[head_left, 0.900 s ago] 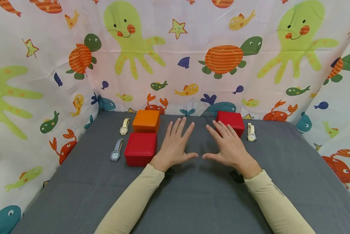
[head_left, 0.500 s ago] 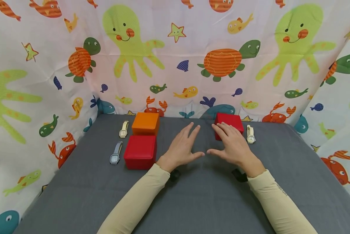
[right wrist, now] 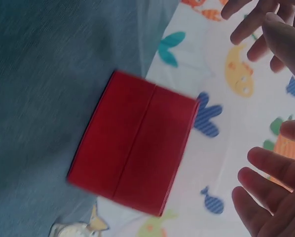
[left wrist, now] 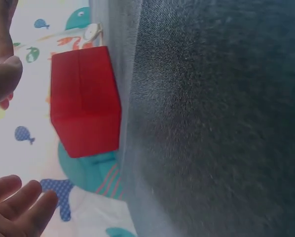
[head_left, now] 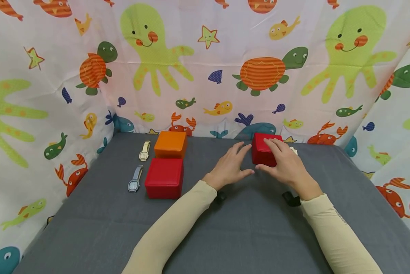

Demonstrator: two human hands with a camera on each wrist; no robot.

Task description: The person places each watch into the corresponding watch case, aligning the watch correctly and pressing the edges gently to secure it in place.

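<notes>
My left hand [head_left: 228, 167] hovers over the grey cloth, just left of the right-hand red box [head_left: 262, 155], fingers spread and holding nothing. On the other side, my right hand [head_left: 287, 164] overlaps that box's right part in the head view, its fingers also spread. Both wrist views show the red box [left wrist: 86, 101] with a seam around its side and the fingers apart from it. A wristwatch [head_left: 294, 150] beside this box is mostly hidden behind my right hand; part of its dial shows low in the right wrist view.
At the left stand an orange box [head_left: 171, 144] and a second red box [head_left: 164, 178]. Left of them lie a gold-toned wristwatch [head_left: 144, 150] and a blue-strapped wristwatch [head_left: 135, 179]. A printed curtain [head_left: 205, 76] hangs behind the grey-covered table [head_left: 88, 228].
Both hands have moved to the right toward the right-hand red box, the left hand further than the right. The right hand now covers most of the watch. The boxes stay in place.
</notes>
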